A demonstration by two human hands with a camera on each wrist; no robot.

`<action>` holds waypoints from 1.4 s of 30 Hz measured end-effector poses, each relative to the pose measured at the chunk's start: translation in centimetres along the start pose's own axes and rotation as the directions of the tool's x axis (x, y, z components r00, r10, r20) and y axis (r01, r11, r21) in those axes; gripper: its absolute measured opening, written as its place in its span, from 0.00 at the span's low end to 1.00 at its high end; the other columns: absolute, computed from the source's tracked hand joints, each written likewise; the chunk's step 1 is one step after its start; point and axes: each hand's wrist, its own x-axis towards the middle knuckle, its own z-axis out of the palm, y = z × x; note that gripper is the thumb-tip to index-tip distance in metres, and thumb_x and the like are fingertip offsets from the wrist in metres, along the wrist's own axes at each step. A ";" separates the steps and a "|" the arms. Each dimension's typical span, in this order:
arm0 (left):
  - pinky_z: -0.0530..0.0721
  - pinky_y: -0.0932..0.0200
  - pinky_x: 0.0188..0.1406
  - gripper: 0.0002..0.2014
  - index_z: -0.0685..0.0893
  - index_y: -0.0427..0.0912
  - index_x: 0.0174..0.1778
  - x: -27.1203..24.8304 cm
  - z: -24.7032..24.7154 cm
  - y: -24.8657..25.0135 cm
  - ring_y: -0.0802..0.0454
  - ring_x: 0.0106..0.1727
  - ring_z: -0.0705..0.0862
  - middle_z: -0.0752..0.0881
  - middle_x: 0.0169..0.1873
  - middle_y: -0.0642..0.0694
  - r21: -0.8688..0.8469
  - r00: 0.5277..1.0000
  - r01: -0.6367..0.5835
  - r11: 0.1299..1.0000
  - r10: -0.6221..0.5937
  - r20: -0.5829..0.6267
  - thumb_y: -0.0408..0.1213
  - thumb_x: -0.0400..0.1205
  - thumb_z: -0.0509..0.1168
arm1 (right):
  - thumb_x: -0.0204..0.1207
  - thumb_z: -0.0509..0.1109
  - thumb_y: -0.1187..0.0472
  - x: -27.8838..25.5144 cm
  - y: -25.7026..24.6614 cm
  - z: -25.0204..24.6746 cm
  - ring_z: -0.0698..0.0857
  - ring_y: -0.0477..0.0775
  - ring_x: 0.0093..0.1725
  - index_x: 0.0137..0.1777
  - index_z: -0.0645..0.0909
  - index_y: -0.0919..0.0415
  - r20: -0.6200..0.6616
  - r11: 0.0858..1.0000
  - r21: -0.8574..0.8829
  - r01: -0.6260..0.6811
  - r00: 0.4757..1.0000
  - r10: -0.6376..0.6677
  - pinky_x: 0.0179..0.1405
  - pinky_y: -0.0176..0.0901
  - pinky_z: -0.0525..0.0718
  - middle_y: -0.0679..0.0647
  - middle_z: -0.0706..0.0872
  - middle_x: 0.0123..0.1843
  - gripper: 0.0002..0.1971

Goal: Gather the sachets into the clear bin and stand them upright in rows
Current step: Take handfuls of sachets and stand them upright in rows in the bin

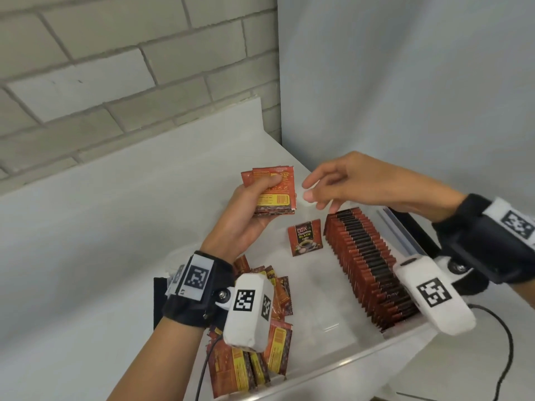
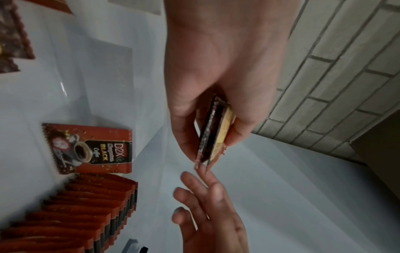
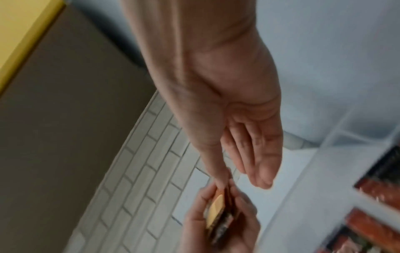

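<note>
Fingers (image 1: 260,185) and thumb of our left hand (image 1: 246,218) curl round a small stack of sachets (image 1: 273,195), pinching it edge-up above the clear bin (image 1: 333,369); the left wrist view shows that stack (image 2: 213,133) end-on, squeezed between thumb and fingers. We hold our right hand (image 1: 356,183) just beside it, fingers relaxed and slightly apart, gripping nothing, and from the left wrist its fingertips (image 2: 194,181) nearly reach the stack's lower edge, though we cannot tell whether they touch. In the blurred right wrist view the thumb tip of that hand (image 3: 236,119) seems to meet the stack (image 3: 218,212). Inside the bin, a long row of sachets (image 1: 367,267) stands upright along the right wall, packed face to face. One single sachet (image 1: 305,241) lies flat, label up, on the bin floor just left of the row's far end. A loose pile of sachets (image 1: 260,342) lies jumbled at the near left, partly hidden by our left wrist camera (image 1: 249,311). The bin rests on a white counter (image 1: 101,241), with a pale brick wall (image 1: 115,68) behind it.
</note>
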 end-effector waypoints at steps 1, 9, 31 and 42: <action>0.87 0.59 0.40 0.08 0.84 0.38 0.55 -0.1 0.1 0.0 0.51 0.43 0.88 0.90 0.41 0.44 0.012 1.000 -0.007 1.000 0.007 0.021 0.34 0.82 0.65 | 0.72 0.76 0.51 -0.1 -0.1 0.2 0.90 0.43 0.40 0.54 0.86 0.55 -0.007 0.996 0.092 -0.014 1.000 0.015 0.39 0.31 0.86 0.49 0.92 0.42 0.13; 0.87 0.57 0.47 0.20 0.84 0.40 0.58 -0.7 0.7 0.0 0.49 0.49 0.89 0.90 0.48 0.42 0.027 0.985 0.048 0.998 -0.052 0.165 0.50 0.76 0.64 | 0.73 0.76 0.63 -0.5 0.5 2.1 0.83 0.42 0.31 0.56 0.84 0.60 -0.137 0.930 0.367 0.007 0.989 0.046 0.31 0.31 0.81 0.55 0.91 0.38 0.12; 0.88 0.51 0.54 0.22 0.91 0.37 0.52 0.2 0.1 -0.7 0.43 0.52 0.90 0.89 0.54 0.33 -0.114 0.982 0.024 0.993 -0.002 0.188 0.34 0.61 0.81 | 0.70 0.77 0.69 -3.8 2.1 -0.1 0.90 0.45 0.43 0.62 0.84 0.47 -0.153 0.954 0.266 0.140 0.983 -0.102 0.47 0.35 0.87 0.45 0.91 0.49 0.23; 0.86 0.55 0.57 0.18 0.79 0.30 0.63 0.2 0.8 -0.6 0.46 0.54 0.88 0.87 0.53 0.36 -0.190 0.980 -0.089 0.978 0.121 0.161 0.26 0.76 0.63 | 0.68 0.75 0.66 -2.0 1.5 2.2 0.92 0.55 0.47 0.46 0.84 0.68 -0.069 0.715 0.698 -0.045 0.989 0.131 0.49 0.39 0.89 0.64 0.91 0.47 0.08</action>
